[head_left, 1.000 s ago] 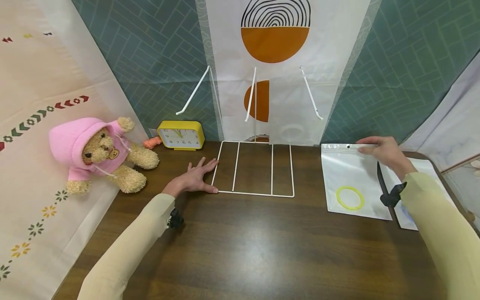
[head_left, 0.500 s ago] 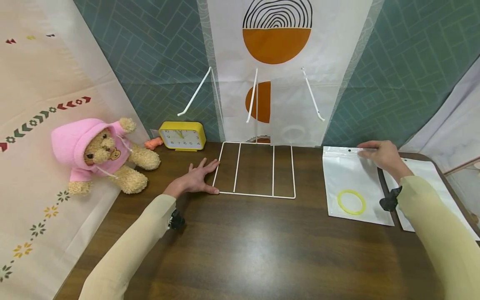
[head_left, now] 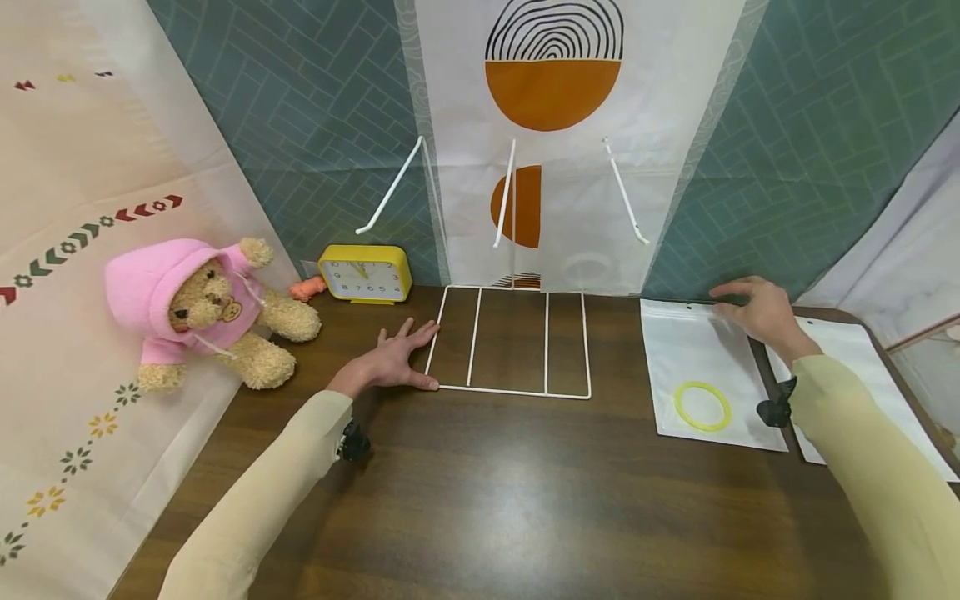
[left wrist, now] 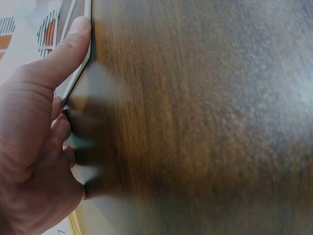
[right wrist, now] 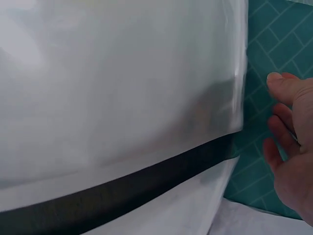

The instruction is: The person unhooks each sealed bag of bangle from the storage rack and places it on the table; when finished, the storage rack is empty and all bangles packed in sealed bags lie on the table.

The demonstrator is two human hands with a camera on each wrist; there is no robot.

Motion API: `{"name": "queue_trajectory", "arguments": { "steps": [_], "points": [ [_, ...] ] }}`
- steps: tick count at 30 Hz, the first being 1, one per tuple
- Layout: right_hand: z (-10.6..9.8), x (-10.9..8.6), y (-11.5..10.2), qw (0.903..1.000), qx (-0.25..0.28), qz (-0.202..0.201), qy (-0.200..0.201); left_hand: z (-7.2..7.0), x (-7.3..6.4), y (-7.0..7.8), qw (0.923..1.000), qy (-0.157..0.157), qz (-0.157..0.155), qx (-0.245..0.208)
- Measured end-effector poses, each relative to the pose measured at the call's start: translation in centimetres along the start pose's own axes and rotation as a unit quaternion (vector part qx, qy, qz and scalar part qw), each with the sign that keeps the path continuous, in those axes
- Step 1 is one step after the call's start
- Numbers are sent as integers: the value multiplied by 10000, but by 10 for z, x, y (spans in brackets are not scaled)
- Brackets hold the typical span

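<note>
My left hand (head_left: 390,358) lies on the brown table with fingers spread. Its thumb and index fingertip touch the left side of a white wire rack (head_left: 547,342), whose upright part carries three slanting hooks against the wall. In the left wrist view the thumb rests along the rack's white wire (left wrist: 89,49). At the right, a white zip bag (head_left: 697,350) lies flat with a yellow ring (head_left: 677,404) on its lower part. My right hand (head_left: 765,312) hovers over the bag's top right corner. The right wrist view shows its loosely bent fingers apart from the bag (right wrist: 122,88).
A second white bag (head_left: 858,358) lies right of the first, partly under my right forearm. On the left are a yellow clock (head_left: 365,275), a small orange object (head_left: 306,288) and a teddy bear in a pink hoodie (head_left: 168,279). A patterned wall covering (head_left: 337,108) stands behind.
The right hand has let go of the zip bag's top edge, and the bag now lies flatter and slightly farther left. The left hand stays at the rack.
</note>
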State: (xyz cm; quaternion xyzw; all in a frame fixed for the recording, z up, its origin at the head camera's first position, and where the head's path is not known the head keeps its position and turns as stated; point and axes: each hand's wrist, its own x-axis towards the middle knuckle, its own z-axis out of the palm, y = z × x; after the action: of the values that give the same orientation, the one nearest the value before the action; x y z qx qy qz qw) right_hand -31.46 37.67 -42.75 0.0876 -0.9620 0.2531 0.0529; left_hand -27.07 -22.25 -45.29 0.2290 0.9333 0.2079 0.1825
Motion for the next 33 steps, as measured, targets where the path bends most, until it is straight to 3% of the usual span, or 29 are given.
{"name": "queue_trajectory", "arguments": {
  "steps": [6,12,19,22,25,29,33],
  "points": [
    [-11,-6,-14,9996,176,-5,240,1,0,-1,10000,-59,-27,-31],
    [-27,-12,-36,9986,485,0,187,1,-1,-2,10000,-45,-23,-38],
    [-47,-13,-64,9911,1305,-110,240,0,1,-2,10000,-14,14,-70],
    [-56,-10,-77,9795,1980,-230,285,0,1,-2,10000,-27,4,-68],
    [-65,-7,-90,9599,2771,-362,238,-1,0,-2,10000,-27,8,-89],
    [-75,0,-105,9381,3429,-473,116,-2,0,-1,9999,-37,24,-120],
    [-83,5,-118,9028,4265,-543,-67,-2,0,1,9999,-95,-20,-101]
  ]
}}
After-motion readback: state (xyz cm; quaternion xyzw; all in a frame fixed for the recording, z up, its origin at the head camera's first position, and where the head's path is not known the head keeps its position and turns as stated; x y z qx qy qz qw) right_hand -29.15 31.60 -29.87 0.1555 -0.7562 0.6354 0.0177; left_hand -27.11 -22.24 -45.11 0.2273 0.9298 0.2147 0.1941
